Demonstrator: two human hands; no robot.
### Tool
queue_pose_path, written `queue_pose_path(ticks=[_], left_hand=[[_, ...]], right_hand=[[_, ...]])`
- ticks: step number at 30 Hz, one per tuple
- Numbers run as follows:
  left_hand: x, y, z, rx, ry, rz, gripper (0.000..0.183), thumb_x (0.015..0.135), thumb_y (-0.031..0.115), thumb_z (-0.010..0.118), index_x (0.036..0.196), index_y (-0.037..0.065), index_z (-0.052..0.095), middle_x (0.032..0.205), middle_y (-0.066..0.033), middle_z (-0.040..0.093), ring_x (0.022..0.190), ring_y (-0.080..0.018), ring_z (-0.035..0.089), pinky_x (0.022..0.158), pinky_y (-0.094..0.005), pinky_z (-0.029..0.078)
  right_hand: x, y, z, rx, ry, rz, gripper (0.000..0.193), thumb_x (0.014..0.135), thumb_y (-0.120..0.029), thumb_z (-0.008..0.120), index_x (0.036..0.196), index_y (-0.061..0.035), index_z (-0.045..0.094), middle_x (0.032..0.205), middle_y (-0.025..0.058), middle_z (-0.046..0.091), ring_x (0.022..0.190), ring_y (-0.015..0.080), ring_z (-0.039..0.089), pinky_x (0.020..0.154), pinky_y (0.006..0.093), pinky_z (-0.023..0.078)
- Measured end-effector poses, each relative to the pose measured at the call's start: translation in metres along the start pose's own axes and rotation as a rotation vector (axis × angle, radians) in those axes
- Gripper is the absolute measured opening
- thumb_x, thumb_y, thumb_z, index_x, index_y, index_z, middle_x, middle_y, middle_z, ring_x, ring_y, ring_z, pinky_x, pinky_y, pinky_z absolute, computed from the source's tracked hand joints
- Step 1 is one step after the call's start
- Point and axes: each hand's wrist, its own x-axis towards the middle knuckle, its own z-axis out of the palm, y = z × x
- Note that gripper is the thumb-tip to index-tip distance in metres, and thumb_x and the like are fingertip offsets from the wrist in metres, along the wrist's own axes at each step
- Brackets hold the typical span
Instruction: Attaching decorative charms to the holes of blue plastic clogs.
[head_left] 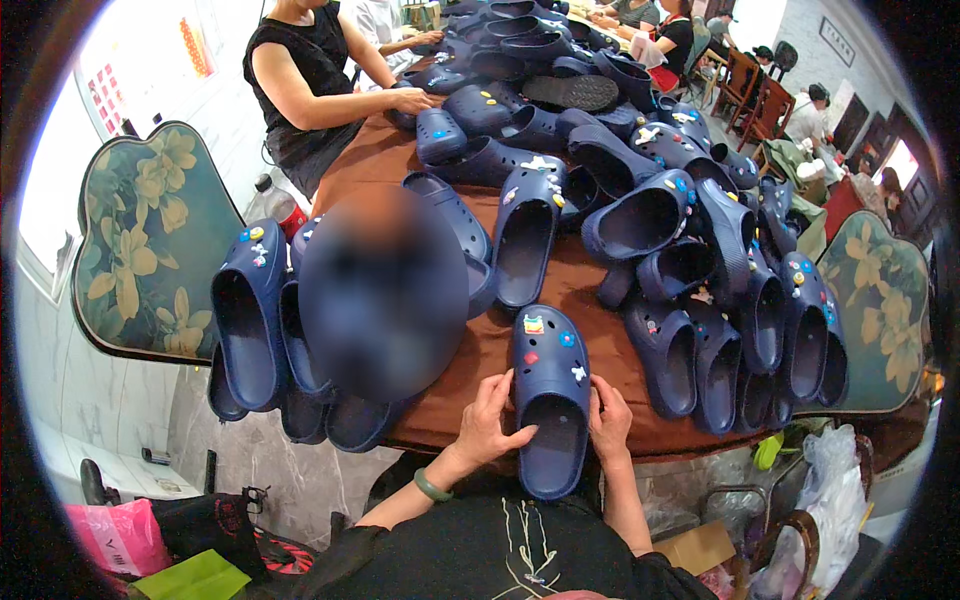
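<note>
Clog (552, 400): was held between left hand (490, 425) and right hand (609, 422), apparently for steadiness (charms (533, 326) upward); pointed toward heaped clogs (640, 225) beyond hands.

Floral chair back (150, 240) at left — pink bag (118, 535) below.

The head view looks from the wearer's own head, as the left one of a side-by-side pair, steeply down past a black top (430, 555) and forward, with the left hand (486, 424) and right hand (609, 425) close below its centre. Its fisheye sweep takes in a flowered chair back (150, 250) at the left and runs along the brown tablecloth (490, 345) to small, distant wooden chairs (770, 108), straight edges bending toward the dark round rim
</note>
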Motion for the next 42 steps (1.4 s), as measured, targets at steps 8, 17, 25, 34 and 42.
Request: queue_pose_path(ticks=[8,17,25,34,42], left_hand=[[0.005,0.018,-0.024,-0.167,0.018,-0.087,0.058,0.074,0.004,0.068,0.129,-0.002,0.051,0.12,-0.0182,0.061,0.107,-0.025,0.062,0.091,-0.0326,0.049],[0.02,0.007,-0.044,0.061,0.12,-0.037,0.033,0.083,0.004,0.065,0.115,-0.002,0.061,0.109,-0.0182,0.066,0.1,-0.0299,0.065,0.084,-0.0353,0.051],[0.01,0.048,-0.046,-0.079,0.161,0.147,0.015,0.077,0.002,0.071,0.091,0.001,0.064,0.08,-0.0127,0.064,0.075,-0.0306,0.063,0.067,-0.0359,0.051],[0.004,0.049,-0.018,-0.071,-0.212,0.2,0.031,0.081,0.014,0.069,0.109,0.007,0.057,0.098,-0.0166,0.055,0.087,-0.0362,0.059,0.072,-0.0399,0.05],[0.006,0.03,-0.038,-0.028,-0.314,0.291,0.015,0.075,0.0,0.064,0.087,0.006,0.057,0.073,-0.0115,0.05,0.074,-0.0335,0.059,0.065,-0.0417,0.048]], right_hand=[[0.0,-0.002,0.0,-0.003,0.032,-0.037,0.018,0.089,-0.011,0.058,0.107,-0.0078,0.064,0.078,0.0139,0.06,0.072,0.0309,0.06,0.064,0.0388,0.047],[-0.001,-0.002,-0.001,0.004,0.015,-0.02,0.014,0.089,-0.01,0.059,0.1,-0.006,0.065,0.079,0.0124,0.062,0.072,0.0291,0.06,0.064,0.0371,0.047],[0.002,-0.001,-0.001,0.012,0.004,-0.014,0.013,0.088,-0.009,0.059,0.1,-0.0057,0.065,0.08,0.0125,0.062,0.072,0.0298,0.06,0.064,0.0377,0.047],[0.0,-0.002,-0.001,-0.03,0.017,-0.036,0.013,0.088,-0.009,0.06,0.099,-0.0062,0.065,0.078,0.0117,0.062,0.072,0.0292,0.06,0.064,0.0371,0.048],[0.001,-0.003,-0.001,-0.01,0.009,-0.005,0.013,0.088,-0.009,0.06,0.099,-0.0064,0.066,0.079,0.0115,0.063,0.072,0.0283,0.061,0.064,0.0364,0.048]])
